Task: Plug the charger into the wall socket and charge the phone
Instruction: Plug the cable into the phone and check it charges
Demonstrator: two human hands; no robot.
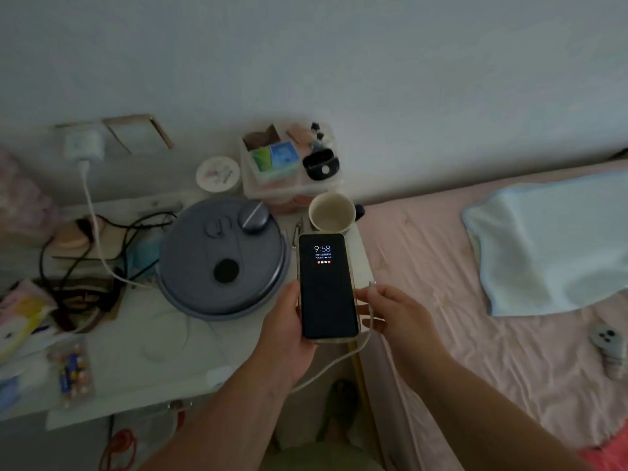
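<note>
Left hand (289, 329) grips my phone (327, 287) upright, screen lit, above the surface (136, 362) edge beside the bed (475, 317). Right hand (394, 314) pinches the cable (346, 356) end just beside the phone. Charger (83, 144) sits in the wall socket.

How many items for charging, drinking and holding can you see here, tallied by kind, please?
Phones: 1, phone
Chargers: 1, white charger in the wall socket
Cables: 1, white cable
Cups: 1, cup
Hands: 2, left hand, right hand
Total: 6
</note>
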